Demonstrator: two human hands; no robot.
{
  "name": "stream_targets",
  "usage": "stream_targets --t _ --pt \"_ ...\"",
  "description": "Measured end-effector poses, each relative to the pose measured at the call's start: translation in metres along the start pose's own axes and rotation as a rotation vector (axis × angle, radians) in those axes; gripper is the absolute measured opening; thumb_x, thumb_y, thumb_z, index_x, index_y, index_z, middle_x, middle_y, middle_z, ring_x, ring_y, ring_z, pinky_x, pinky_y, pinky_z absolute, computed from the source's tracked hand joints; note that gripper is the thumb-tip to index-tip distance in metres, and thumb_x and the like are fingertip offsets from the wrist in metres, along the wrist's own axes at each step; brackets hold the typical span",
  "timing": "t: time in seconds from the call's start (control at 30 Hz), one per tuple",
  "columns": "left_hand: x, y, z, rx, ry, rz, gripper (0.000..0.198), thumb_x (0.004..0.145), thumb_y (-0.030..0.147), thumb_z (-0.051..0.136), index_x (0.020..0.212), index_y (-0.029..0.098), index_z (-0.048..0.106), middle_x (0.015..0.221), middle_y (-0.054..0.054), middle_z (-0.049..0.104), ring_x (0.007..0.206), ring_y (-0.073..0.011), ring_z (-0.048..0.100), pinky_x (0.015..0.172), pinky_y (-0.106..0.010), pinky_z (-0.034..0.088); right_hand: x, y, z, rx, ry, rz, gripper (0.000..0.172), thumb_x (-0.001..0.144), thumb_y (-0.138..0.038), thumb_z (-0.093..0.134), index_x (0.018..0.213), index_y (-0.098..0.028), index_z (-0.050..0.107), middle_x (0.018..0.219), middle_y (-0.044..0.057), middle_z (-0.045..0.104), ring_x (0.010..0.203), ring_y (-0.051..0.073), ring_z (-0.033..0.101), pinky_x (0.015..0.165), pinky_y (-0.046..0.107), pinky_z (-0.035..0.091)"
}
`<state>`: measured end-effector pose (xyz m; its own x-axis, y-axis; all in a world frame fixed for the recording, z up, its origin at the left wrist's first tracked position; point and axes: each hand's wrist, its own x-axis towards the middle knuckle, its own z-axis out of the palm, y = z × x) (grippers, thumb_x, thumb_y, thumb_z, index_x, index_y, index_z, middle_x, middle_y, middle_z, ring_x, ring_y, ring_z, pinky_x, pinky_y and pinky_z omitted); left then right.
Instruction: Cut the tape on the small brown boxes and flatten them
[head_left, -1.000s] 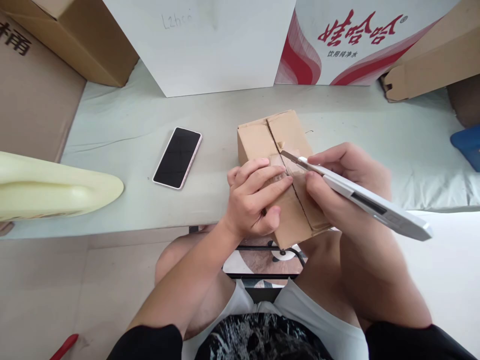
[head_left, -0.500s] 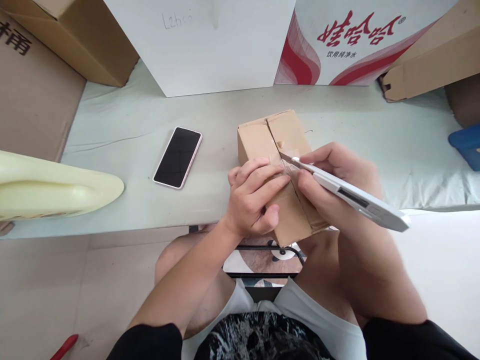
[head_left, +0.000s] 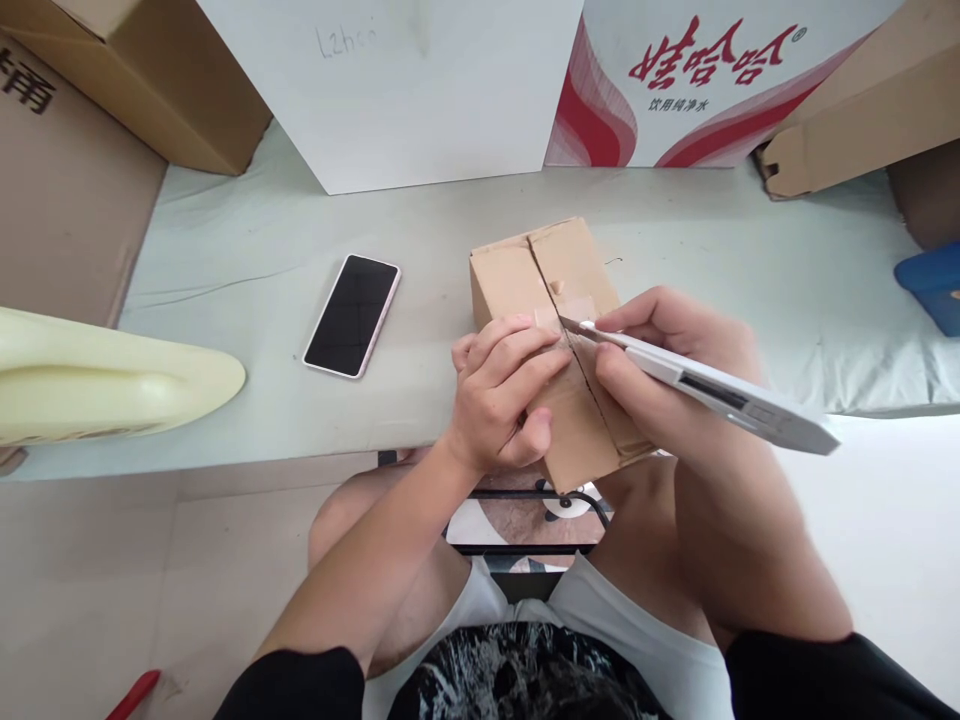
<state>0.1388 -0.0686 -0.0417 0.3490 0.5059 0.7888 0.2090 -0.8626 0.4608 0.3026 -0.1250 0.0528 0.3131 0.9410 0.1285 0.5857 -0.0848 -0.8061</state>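
Observation:
A small brown cardboard box (head_left: 504, 285) sits at the table's front edge, with a dark seam running along its top and clear tape across it. My left hand (head_left: 504, 395) holds the box down, its bent fingers pressed together on the top beside the seam. In my right hand (head_left: 667, 365) is a white utility knife (head_left: 720, 390), gripped near its front end. Its blade is out and the tip meets the seam close to my left fingertips. Whether the tip has gone into the box, I cannot tell.
Left of the box lies a phone (head_left: 352, 315), screen up. A pale yellow curved object (head_left: 120, 375) reaches in from the left. At the back stand a white box (head_left: 435, 90) and a red-and-white carton (head_left: 675, 90). Something blue (head_left: 930, 290) is at the right edge.
The knife tip has slid a little along the seam toward me, and the knife's rear end has swung slightly up and right. My left hand keeps its place on the box.

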Motion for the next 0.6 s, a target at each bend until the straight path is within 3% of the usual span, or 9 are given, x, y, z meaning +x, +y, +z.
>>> stream_targets --t 0.3,0.6 --pt "0.0 0.0 -0.006 0.061 -0.066 0.004 0.049 0.101 0.044 0.034 0.122 0.023 0.073 0.121 -0.007 0.078 0.123 -0.0295 0.064 0.104 -0.047 0.044 -0.01 0.001 -0.005 0.068 0.0 -0.032 0.004 0.077 -0.026 0.064 0.074 -0.023 0.063 0.051 -0.006 0.057 0.042 0.008 0.043 0.041 0.023 0.03" --pt "0.0 -0.001 -0.005 0.041 -0.038 0.005 0.046 0.1 0.043 0.036 0.123 0.023 0.071 0.12 -0.008 0.078 0.124 -0.0299 0.064 0.106 -0.048 0.044 -0.012 0.003 -0.006 0.084 -0.013 -0.108 0.006 0.076 -0.02 0.061 0.07 -0.022 0.061 0.048 -0.007 0.05 0.042 0.007 0.036 0.042 0.024 0.029"
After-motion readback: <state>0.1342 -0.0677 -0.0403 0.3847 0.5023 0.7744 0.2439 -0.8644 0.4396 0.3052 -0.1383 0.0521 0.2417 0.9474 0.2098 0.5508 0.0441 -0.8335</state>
